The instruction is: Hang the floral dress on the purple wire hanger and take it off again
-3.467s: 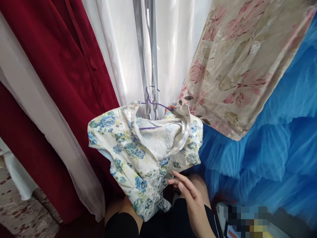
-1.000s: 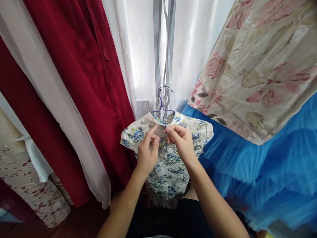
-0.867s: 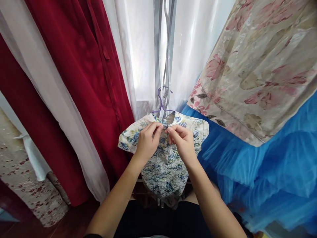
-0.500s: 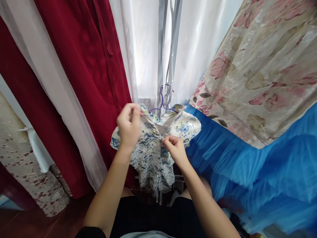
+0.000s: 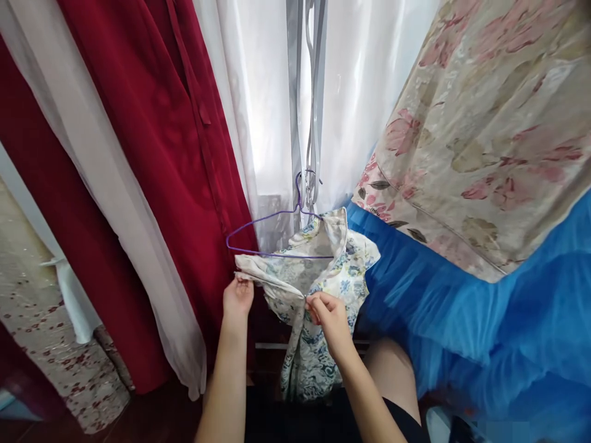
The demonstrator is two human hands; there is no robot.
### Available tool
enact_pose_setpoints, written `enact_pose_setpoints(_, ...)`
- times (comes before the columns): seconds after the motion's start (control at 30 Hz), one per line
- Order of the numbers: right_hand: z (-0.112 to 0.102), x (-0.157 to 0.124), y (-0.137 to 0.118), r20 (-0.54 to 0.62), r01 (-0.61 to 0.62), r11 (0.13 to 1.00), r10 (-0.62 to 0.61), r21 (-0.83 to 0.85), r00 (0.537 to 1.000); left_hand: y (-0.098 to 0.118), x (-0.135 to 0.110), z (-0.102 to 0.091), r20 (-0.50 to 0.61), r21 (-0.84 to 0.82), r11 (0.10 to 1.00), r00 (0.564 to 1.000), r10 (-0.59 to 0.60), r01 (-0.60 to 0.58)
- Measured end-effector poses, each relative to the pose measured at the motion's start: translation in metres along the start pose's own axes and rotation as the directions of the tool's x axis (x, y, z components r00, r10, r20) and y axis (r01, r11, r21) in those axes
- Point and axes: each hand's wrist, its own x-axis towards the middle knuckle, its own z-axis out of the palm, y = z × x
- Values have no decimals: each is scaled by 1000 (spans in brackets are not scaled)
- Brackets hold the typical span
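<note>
A white garment with blue, green and yellow flowers (image 5: 349,277) hangs by one shoulder from a purple hanger (image 5: 258,220). The hanger's left arm is bare; its right end goes inside the garment's neck. My left hand (image 5: 239,297) grips the garment's left edge, just below the bare hanger arm, and pulls it out sideways. With thumb and fingers my right hand (image 5: 329,314) pinches the front at the bottom of the neck opening. Below the hands the lower part falls in folds between my knees.
Grey straps (image 5: 294,80) run down to the hanger hook in front of white curtains (image 5: 263,117). Red cloth (image 5: 152,154) hangs on the left. To the right are a floral fabric (image 5: 466,160) and blue tulle (image 5: 429,307).
My left hand has moved down, drawing the garment's left shoulder off the hanger and baring that arm. The right hand has gone slightly lower, still pinching the front.
</note>
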Motion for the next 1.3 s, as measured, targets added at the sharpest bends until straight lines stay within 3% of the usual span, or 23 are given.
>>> enact_pose_setpoints(0.07,-16,-12,16,-136,-44,997,53,67,989,-24,-15,-19,-22,-27,999,999,-27,26)
enact_pose_setpoints(0.17,-43,-31,40,-314,-108,985,146,134,938,-51,-42,-36,4,-33,994,994,-106,106)
enact_pose_setpoints(0.27,-65,-42,52,-331,-186,980,198,66,923,-64,-69,-32,175,69,991,976,-128,118)
enact_pose_setpoints(0.37,-72,-44,43,-244,-102,991,78,-89,967,-71,-100,-14,458,337,936,886,-71,-99)
enact_pose_setpoints(0.47,-60,-45,21,-24,106,975,-113,-195,993,-76,-134,5,630,555,734,774,-64,-391)
enact_pose_setpoints(0.57,-41,-51,6,214,141,974,-101,-180,972,-78,-158,18,736,592,526,676,-43,-611)
enact_pose_setpoints(0.63,-32,-58,3,272,68,989,-29,-133,962,-75,-164,22,781,581,414,624,-41,-701)
enact_pose_setpoints(0.73,-36,-64,1,261,-62,997,70,-39,963,-71,-158,11,797,594,354,589,-134,-723)
enact_pose_setpoints(0.87,-64,-56,-25,154,-99,993,89,60,984,-75,-149,-37,702,699,311,534,-472,-644)
enact_pose_setpoints(0.97,-84,-39,-65,314,-97,995,97,-15,944,-83,-152,-73,608,741,220,497,-619,-634)
enact_pose_setpoints(1.03,-90,-27,-92,455,-35,993,83,-111,887,-86,-157,-82,611,742,235,489,-623,-628)
enact_pose_setpoints(1.13,-89,-13,-124,538,41,974,87,-221,838,-91,-166,-77,662,726,310,500,-559,-614)
enact_pose_setpoints(1.2,-85,-6,-139,581,60,951,136,-304,802,-94,-170,-73,688,702,333,479,-545,-629)
enact_pose_setpoints(1.27,-85,3,-150,592,104,918,158,-383,790,-96,-171,-76,695,684,320,451,-560,-655)
enact_pose_setpoints(1.3,-88,9,-155,567,145,896,134,-419,813,-96,-169,-80,690,685,299,459,-560,-664)
